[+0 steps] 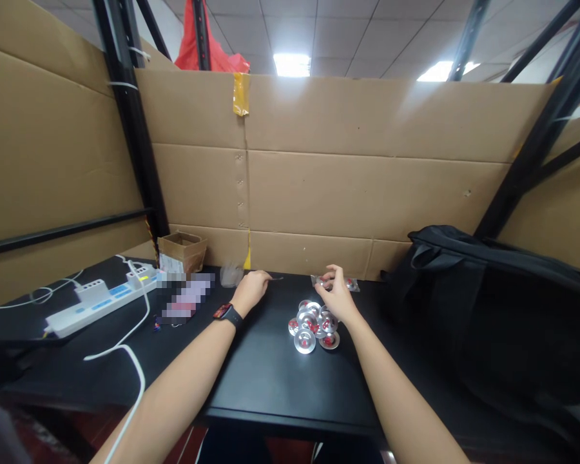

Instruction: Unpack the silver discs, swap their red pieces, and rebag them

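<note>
Mid-frame, left hand (pixel 252 288) is pinching a thin strip (pixel 276 278); right hand (pixel 337 294) is apparently handling a clear packet (pixel 352 284), can't tell grip. Next move is probably needing fingertip precision.

Overhead lighting, wide-angle view
Two ceiling lights (pixel 292 64) glare overexposed; a soft sheen falls on the black tabletop (pixel 270 377), bright highlights on the shiny discs (pixel 304 341); the black bag (pixel 493 303) sinks into shadow; edges stretch, lower-left corner blurred
</note>
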A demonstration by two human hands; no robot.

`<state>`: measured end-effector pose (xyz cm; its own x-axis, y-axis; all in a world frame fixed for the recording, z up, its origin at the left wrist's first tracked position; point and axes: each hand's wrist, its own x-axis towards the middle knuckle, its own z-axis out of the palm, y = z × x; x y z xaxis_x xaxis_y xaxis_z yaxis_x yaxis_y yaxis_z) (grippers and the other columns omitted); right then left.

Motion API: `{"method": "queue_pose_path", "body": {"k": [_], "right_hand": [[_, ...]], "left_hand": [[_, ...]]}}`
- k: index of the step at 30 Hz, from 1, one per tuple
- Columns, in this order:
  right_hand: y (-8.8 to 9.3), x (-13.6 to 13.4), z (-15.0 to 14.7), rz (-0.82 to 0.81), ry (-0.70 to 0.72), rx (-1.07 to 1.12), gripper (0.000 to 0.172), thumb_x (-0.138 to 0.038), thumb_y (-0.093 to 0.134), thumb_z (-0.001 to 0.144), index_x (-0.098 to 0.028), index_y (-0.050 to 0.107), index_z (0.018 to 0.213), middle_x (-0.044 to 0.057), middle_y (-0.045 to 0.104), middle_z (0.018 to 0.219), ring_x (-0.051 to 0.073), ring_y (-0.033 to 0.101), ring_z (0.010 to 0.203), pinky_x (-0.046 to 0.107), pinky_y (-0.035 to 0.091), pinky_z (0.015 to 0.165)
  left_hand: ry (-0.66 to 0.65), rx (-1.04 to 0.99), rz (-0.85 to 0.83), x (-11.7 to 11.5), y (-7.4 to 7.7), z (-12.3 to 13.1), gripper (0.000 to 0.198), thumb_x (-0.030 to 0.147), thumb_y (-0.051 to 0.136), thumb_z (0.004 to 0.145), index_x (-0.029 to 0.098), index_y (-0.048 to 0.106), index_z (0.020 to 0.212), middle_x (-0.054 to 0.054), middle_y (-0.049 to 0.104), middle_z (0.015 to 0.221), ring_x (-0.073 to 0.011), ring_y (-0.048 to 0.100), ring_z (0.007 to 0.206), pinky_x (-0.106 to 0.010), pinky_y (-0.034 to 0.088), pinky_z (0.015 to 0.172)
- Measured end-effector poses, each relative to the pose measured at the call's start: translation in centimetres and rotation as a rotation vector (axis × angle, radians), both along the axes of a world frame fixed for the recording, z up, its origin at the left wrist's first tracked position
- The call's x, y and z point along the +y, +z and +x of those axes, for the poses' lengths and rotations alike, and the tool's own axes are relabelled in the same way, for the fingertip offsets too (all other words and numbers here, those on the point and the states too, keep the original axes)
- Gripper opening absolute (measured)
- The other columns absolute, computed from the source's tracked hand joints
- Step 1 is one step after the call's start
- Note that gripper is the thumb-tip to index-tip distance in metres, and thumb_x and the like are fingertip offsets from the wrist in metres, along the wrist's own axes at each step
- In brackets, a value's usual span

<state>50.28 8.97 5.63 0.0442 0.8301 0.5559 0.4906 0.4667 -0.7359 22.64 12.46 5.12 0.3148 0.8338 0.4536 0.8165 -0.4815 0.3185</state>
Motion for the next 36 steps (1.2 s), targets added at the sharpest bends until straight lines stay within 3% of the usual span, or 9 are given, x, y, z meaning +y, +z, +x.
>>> {"method": "queue_pose_path", "body": {"k": [6,10,14,19,26,30,36], "right_hand": [[-0.1,0.2,0.2,0.029,0.009,-0.076,0.052,-0.034,0.062,0.078,-0.023,0.040,0.124,0.006,0.058,0.101,0.020,0.061,0.082,0.040,0.051,0.082],[-0.3,0.6,0.5,0.039,0.014,-0.092,0.051,-0.035,0.062,0.079,-0.023,0.039,0.124,0.007,0.058,0.102,0.022,0.061,0.085,0.040,0.052,0.081],[-0.2,0.7,0.5,0.050,0.014,-0.098,0.051,-0.034,0.061,0.080,-0.023,0.039,0.124,0.007,0.057,0.102,0.022,0.061,0.084,0.039,0.052,0.078],[-0.3,0.8,0.6,0.036,0.019,-0.109,0.052,-0.035,0.062,0.079,-0.023,0.039,0.125,0.008,0.058,0.102,0.023,0.061,0.085,0.038,0.052,0.074],[-0.4,0.9,0.7,0.036,0.015,-0.108,0.052,-0.035,0.062,0.079,-0.024,0.040,0.124,0.008,0.059,0.102,0.023,0.061,0.084,0.038,0.052,0.072],[-0.1,0.7,0.6,0.039,0.031,-0.123,0.049,-0.034,0.062,0.079,-0.024,0.042,0.123,0.008,0.059,0.101,0.023,0.061,0.084,0.037,0.052,0.072],[0.0,0.3,0.4,0.035,0.043,-0.159,0.044,-0.030,0.062,0.079,-0.023,0.046,0.120,0.008,0.058,0.104,0.021,0.060,0.084,0.036,0.052,0.072]], "left_hand": [[0.088,0.180,-0.007,-0.4,-0.4,-0.6,0.047,0.022,0.053,0.087,0.007,0.058,0.131,-0.021,0.050,0.144,-0.0286,0.051,0.132,-0.032,0.036,0.113],[0.278,0.238,-0.024,-0.9,-0.4,-1.4,0.049,0.028,0.055,0.086,-0.001,0.057,0.125,-0.031,0.051,0.135,-0.0365,0.049,0.130,-0.040,0.038,0.108],[0.402,0.264,-0.074,-0.7,-0.2,-2.2,0.046,0.034,0.053,0.088,0.001,0.057,0.120,-0.029,0.056,0.128,-0.0375,0.051,0.126,-0.042,0.041,0.102],[0.506,0.251,-0.209,0.2,-0.5,-3.4,0.054,0.041,0.053,0.088,0.005,0.049,0.129,-0.028,0.060,0.125,-0.0369,0.056,0.118,-0.042,0.042,0.095],[0.618,0.236,-0.239,0.6,-0.8,-5.4,0.059,0.053,0.049,0.087,0.009,0.053,0.127,-0.027,0.066,0.116,-0.0427,0.047,0.125,-0.049,0.037,0.095],[0.660,0.236,-0.247,0.7,-0.6,-5.7,0.063,0.053,0.050,0.086,0.008,0.052,0.130,-0.028,0.063,0.122,-0.0425,0.046,0.126,-0.048,0.036,0.095],[0.676,0.256,-0.283,1.1,-0.5,-5.6,0.060,0.053,0.044,0.090,0.004,0.060,0.121,-0.030,0.063,0.121,-0.0426,0.045,0.127,-0.048,0.037,0.096]]}}
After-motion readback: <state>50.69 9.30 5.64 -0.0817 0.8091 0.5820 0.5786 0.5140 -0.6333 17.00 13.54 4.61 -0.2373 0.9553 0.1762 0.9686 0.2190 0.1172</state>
